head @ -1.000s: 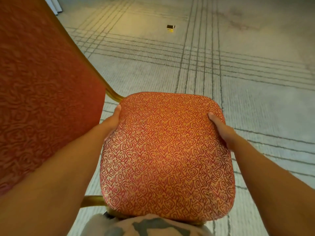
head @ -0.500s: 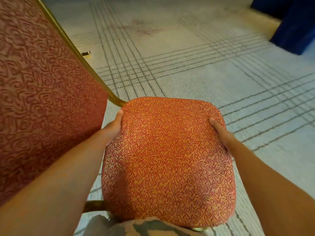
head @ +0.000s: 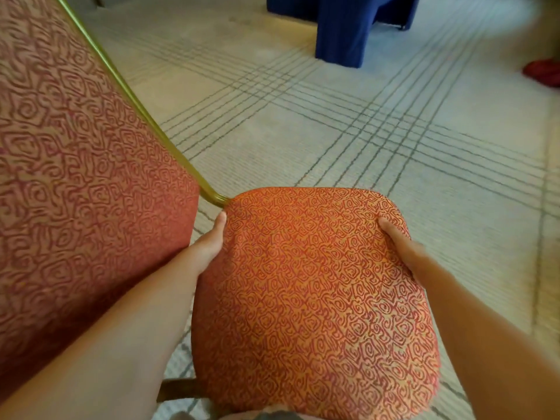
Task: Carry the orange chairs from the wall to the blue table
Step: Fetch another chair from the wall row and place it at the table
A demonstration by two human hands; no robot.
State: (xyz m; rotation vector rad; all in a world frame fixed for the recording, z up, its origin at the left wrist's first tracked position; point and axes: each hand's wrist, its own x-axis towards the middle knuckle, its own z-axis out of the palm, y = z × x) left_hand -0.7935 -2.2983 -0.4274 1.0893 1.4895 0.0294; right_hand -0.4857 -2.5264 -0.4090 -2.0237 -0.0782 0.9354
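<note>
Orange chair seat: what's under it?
Under the seat, only a dark frame bar and carpet show. Legs and fingers curled beneath are covered; left hand and right hand grip its sides.

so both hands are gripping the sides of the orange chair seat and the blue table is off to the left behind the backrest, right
Not quite. In the head view the left hand and right hand do grip the sides of the orange chair seat, but the blue table stands ahead and to the right, not behind the backrest on the left.
</note>
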